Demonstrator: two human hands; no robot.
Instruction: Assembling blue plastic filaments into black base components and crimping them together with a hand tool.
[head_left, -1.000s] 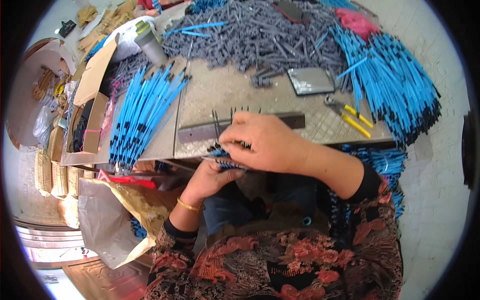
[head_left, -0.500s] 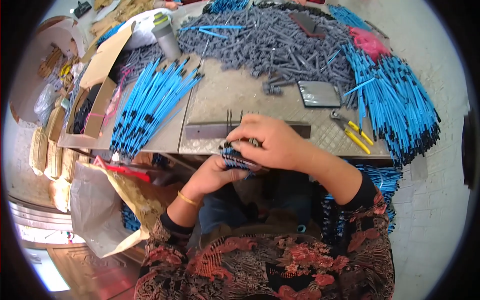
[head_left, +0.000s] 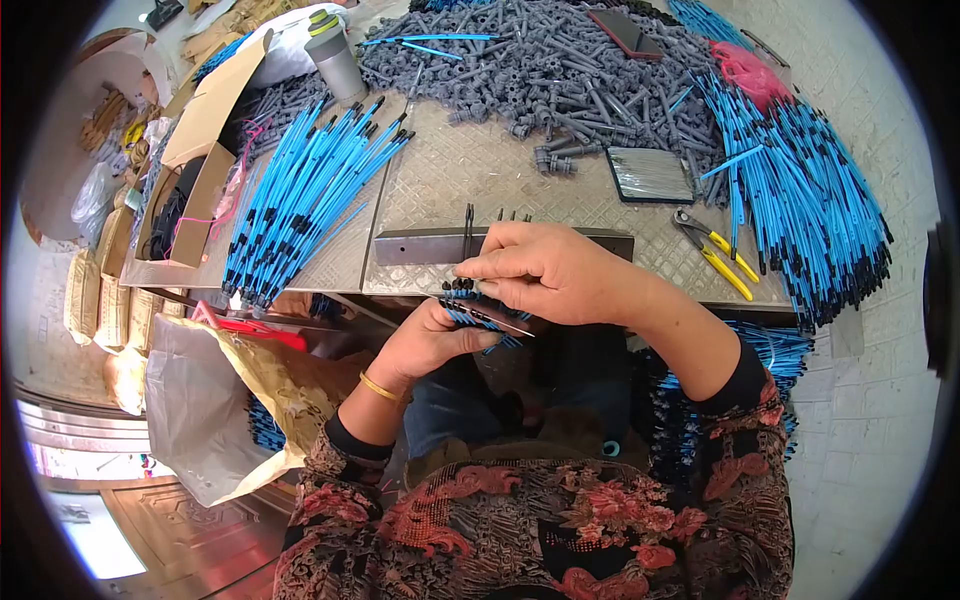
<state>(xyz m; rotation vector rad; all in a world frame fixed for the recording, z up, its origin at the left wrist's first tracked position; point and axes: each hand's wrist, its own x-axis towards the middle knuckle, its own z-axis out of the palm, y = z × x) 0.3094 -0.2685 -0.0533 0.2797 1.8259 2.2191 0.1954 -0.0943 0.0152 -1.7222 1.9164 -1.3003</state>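
Note:
Below the table's front edge, my left hand (head_left: 425, 345) is closed around a small bundle of thin blue sticks (head_left: 480, 316) with black tips. The thumb presses along the near side. Over the bundle's black ends, my right hand (head_left: 545, 272) has its thumb and forefinger pinched together; whatever is between them is too small to make out. Behind the right hand lies a metal bar (head_left: 420, 248) with several thin dark pins (head_left: 469, 230) standing up along it. The right hand hides the bar's middle.
A large heap of grey plastic pieces (head_left: 560, 80) covers the table's back. Blue stick bundles lie left (head_left: 305, 200) and right (head_left: 800, 200). Yellow-handled pliers (head_left: 720, 255), a tray of fine wires (head_left: 650, 175), a grey bottle (head_left: 337, 62) and an open carton (head_left: 190, 215) also stand about.
The whole view has shifted slightly. My fingertips have moved a little at the bundle, whose black tips and sides show more now. Both hands stay at the same place before the bar.

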